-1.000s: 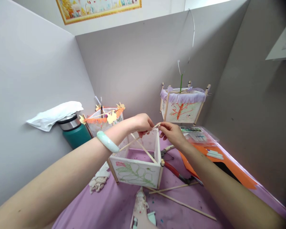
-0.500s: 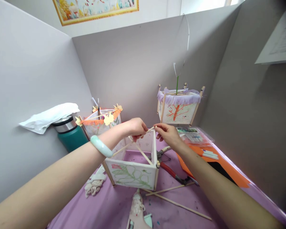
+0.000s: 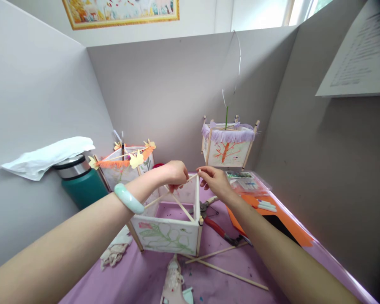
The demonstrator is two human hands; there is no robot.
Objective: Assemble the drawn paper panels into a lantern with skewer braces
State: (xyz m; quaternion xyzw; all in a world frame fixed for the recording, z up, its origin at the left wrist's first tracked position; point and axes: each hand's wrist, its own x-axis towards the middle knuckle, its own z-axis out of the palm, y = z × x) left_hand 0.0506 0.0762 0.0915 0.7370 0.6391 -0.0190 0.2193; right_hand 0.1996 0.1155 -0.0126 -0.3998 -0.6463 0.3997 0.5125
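Note:
A white paper lantern [image 3: 167, 235] with a drawn green plant and pink flower stands before me on wooden corner posts, its top uncovered. Thin wooden strips [image 3: 183, 205] run across its upper opening. My left hand [image 3: 175, 173], with a pale green bangle [image 3: 128, 199] at the wrist, is closed on a wooden strip [image 3: 192, 177] over the lantern's far side. At the far right corner, my right hand [image 3: 217, 182] pinches the strip's other end. Whether it also grips the corner post cannot be made out.
Pliers [image 3: 220, 228] and loose wooden strips [image 3: 232, 274] lie at right, a glue gun [image 3: 174, 280] in front. Two finished-looking lanterns, orange-fringed [image 3: 122, 169] and purple-fringed [image 3: 228, 147], stand behind. A teal bottle [image 3: 82, 185] is at left; markers [image 3: 266, 205] rest on an orange sheet [image 3: 291, 230].
The whole view has shifted, so things appear slightly farther left. Both hands keep their hold on the strip at the lantern's far corner, with little visible movement.

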